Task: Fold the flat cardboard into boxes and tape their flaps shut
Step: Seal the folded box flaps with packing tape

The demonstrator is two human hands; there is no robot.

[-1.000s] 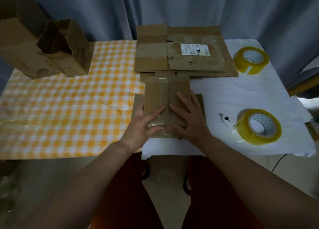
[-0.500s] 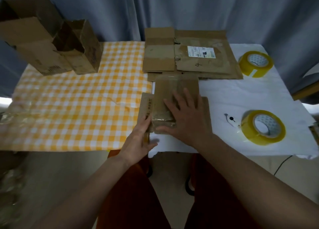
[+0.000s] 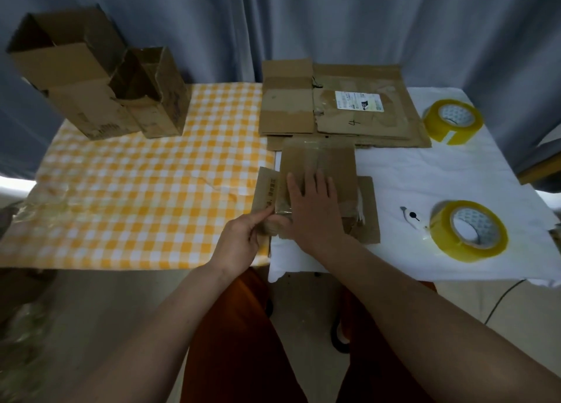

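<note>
Currently right hand [image 3: 314, 211] pressed flat, fingers straight, on the small cardboard box [image 3: 317, 190] at the bench [image 3: 425, 175] front edge; left hand [image 3: 243, 238] pinched its taped near-left corner.

head-worn view, facing down, table [image 3: 158, 190] near
</note>
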